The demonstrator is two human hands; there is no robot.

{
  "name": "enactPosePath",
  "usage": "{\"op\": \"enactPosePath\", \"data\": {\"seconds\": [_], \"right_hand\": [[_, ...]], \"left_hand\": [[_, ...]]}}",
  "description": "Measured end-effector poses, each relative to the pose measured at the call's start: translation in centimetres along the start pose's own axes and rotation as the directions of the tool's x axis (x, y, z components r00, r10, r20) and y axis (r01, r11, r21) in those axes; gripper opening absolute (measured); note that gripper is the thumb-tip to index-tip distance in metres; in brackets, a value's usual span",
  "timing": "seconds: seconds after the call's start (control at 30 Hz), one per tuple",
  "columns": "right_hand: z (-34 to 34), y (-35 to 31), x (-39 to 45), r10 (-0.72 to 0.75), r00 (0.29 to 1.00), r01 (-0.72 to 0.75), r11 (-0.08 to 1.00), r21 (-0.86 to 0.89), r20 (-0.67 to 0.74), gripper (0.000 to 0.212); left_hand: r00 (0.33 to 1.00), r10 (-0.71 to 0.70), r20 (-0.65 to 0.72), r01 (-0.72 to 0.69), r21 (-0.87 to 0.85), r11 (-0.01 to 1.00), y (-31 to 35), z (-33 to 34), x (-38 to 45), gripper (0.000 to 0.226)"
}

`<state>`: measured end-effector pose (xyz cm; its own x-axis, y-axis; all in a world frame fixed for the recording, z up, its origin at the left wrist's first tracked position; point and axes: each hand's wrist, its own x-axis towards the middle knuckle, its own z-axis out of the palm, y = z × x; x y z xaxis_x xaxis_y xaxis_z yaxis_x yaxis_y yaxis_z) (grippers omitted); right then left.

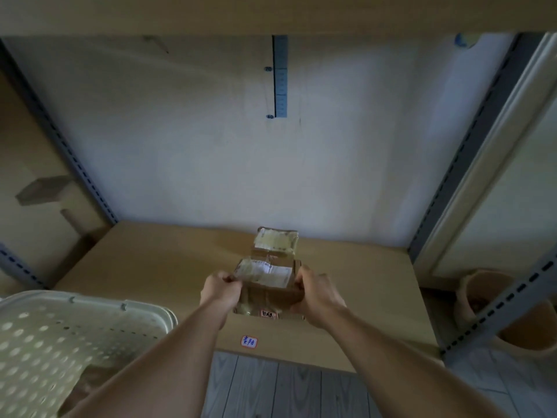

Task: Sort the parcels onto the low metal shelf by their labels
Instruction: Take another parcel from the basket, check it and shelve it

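A brown cardboard parcel (266,285) with a white shipping label on top and a small red-edged sticker on its near face rests on the low shelf board (156,267), near the front edge. My left hand (220,289) grips its left side and my right hand (316,292) grips its right side. Directly behind it, a second taped parcel (277,242) with a pale label stands close to the wall. A red-edged label sticker (249,341) is stuck on the shelf's front edge just below the held parcel.
A pale perforated plastic basket (45,342) sits at the lower left with something brown inside. Grey slotted metal uprights (470,152) frame the shelf on both sides. Tan buckets (488,294) stand on the floor at the right. An upper shelf board (271,13) hangs overhead.
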<state>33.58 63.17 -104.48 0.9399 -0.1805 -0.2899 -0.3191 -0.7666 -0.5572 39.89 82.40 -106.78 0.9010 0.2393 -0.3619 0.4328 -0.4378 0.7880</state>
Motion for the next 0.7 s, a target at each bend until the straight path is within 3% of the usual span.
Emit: {"op": "enactPosePath", "data": {"seconds": [0.1,0.4,0.7], "right_hand": [[1.5,-0.2,1.8,-0.004,1.0,0.004,1.0,0.009,0.011,0.034],[3.9,-0.1,5.6,0.121,0.987,-0.102,0.98,0.172,-0.104,0.005],[4.3,-0.5,6.2,0.082,0.992,-0.073,0.993,0.091,-0.093,0.028]], "left_hand": [[0.998,-0.027,-0.049,0.028,0.011,1.0,-0.4,0.3,1.5,0.008],[0.991,-0.08,-0.103,0.072,-0.077,0.994,-0.3,2.2,3.9,0.01],[0.991,-0.034,-0.133,0.032,-0.019,0.999,0.1,2.7,4.8,0.028]]}}
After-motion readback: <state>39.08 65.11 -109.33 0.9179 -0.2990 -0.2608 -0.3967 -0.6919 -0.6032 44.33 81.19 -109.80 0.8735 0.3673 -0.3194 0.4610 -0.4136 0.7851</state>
